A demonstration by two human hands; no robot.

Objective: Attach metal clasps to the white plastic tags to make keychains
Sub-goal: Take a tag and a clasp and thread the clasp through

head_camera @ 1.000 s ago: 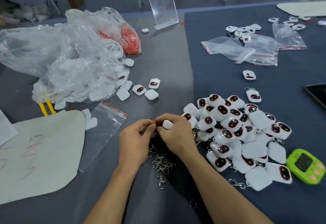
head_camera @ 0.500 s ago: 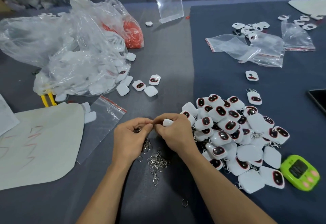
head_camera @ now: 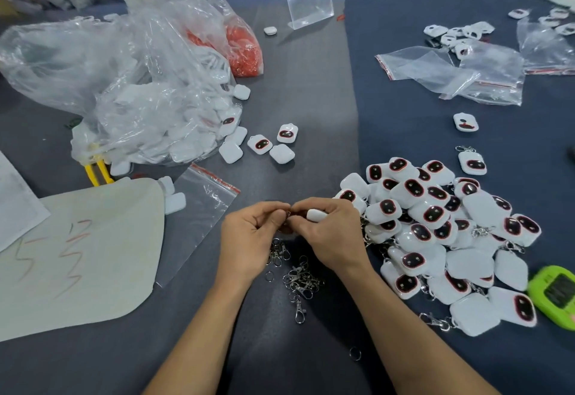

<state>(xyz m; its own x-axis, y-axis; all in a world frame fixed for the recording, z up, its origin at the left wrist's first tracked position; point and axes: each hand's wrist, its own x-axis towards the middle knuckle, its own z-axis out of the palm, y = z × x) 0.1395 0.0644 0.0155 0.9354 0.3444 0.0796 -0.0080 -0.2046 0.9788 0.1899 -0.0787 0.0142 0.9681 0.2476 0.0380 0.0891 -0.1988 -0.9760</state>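
Head view: a person is working at a grey table (head_camera: 311, 92), both hands meeting just in front of them.
Left hand (head_camera: 249, 239): the fingers are curling in, with thumb and forefinger pinching what seems to be the small ring of a metal clasp (head_camera: 288, 214). It is mostly hidden, so this is a guess.
Right hand (head_camera: 333, 233): the fingers are curling round a white tag (head_camera: 315, 214) and holding it off the table, with their tips meeting those of the left hand.
Tag position: it is sitting between the right thumb and fingers, above the loose clasps (head_camera: 300, 279), with only one rounded edge showing.
Tag direction: its long axis is running roughly left to right across the view, with the hidden end pointing at the left hand.
Step in hand: the person is probably threading the ring through the tag's loop.
Next move: it is calling for a steady tag while the ring is worked fully through, then for setting the piece on the finished pile (head_camera: 435, 223) at right.
Supply: unclasped tags are spilling from a clear bag (head_camera: 140, 99) at left.
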